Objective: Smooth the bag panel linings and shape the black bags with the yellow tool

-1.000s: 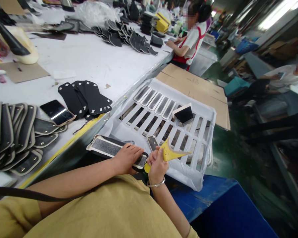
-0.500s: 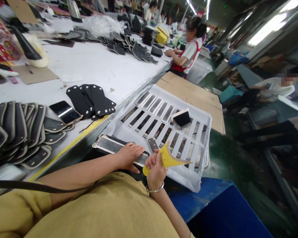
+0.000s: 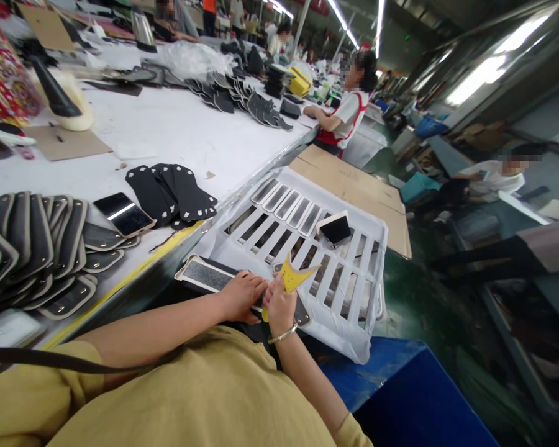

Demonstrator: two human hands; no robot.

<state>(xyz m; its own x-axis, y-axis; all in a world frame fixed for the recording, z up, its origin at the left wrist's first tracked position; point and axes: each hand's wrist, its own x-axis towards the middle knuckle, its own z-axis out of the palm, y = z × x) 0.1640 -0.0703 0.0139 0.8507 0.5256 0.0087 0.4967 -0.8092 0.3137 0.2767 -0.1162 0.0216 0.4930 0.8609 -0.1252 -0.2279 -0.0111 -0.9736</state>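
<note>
My left hand rests across a long dark strip with a grey speckled top and pale edging, its fingers over the top and its thumb on the near side. Beside it, my right hand is closed around the handle of a yellow scraper with a notched, forked blade pointing up and away. A dark panel with metal rivets shows partly behind the right hand. The strip's right end is hidden by my hands.
A slotted white tray holds several pale-edged plates and a black block. Dark riveted pieces, black cutouts and a phone lie on the white table. A blue bin stands right; co-workers sit beyond.
My right hand has shifted slightly left with the scraper, whose blade has swung to point more upward. More of the riveted panel shows. My left hand stays on the strip; the view has turned slightly.
</note>
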